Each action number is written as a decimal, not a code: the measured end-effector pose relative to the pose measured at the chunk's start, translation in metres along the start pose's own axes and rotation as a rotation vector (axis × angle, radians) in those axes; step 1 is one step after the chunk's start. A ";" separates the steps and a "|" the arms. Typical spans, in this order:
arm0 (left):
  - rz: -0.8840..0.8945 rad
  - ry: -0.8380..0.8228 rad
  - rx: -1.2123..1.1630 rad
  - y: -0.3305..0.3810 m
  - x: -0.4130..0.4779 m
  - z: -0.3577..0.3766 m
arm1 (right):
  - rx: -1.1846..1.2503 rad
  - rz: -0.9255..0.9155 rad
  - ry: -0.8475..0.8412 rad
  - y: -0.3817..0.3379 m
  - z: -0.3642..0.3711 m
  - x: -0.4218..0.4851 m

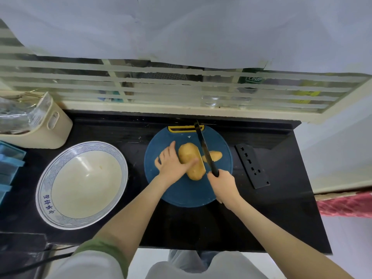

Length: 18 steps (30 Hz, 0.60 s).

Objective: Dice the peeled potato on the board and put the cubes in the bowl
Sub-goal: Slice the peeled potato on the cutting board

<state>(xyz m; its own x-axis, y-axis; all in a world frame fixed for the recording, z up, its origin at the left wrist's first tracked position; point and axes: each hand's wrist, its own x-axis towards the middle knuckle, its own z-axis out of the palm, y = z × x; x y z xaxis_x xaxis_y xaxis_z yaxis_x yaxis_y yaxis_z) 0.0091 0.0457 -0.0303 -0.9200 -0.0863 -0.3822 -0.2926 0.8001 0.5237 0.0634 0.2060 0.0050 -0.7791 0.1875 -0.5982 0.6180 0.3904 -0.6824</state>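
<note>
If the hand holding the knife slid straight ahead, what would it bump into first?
Probably the potato: the right hand points along the knife, between the potato and the cut slice, and the potato lies nearer. Depth is unclear, though.

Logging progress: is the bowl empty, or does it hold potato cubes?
Empty. The bowl shows a bare cream inside but for a tiny yellowish speck; the potato lies on the board, one slice cut off.

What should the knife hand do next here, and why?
Probably shift the knife a little toward the left hand and press down for another slice. One slice already lies to the blade's right on the board, the rest of the potato is whole under the left hand, and the bowl shows no cubes.
</note>
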 end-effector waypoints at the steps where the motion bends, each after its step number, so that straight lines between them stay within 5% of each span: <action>1: -0.083 0.039 -0.018 0.000 -0.001 -0.003 | -0.002 0.007 0.004 0.001 0.000 0.000; 7: -0.336 -0.341 -0.349 0.002 0.006 0.000 | 0.007 0.044 0.035 0.005 -0.001 0.002; 18: -0.339 -0.246 -0.133 0.044 0.007 0.003 | 0.003 0.061 0.050 0.004 -0.010 0.002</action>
<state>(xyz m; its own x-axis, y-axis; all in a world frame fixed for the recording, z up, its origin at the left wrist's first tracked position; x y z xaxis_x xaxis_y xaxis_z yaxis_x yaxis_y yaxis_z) -0.0098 0.0824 -0.0125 -0.6813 -0.1742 -0.7110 -0.6135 0.6657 0.4247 0.0633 0.2166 0.0055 -0.7442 0.2553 -0.6172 0.6646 0.3746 -0.6465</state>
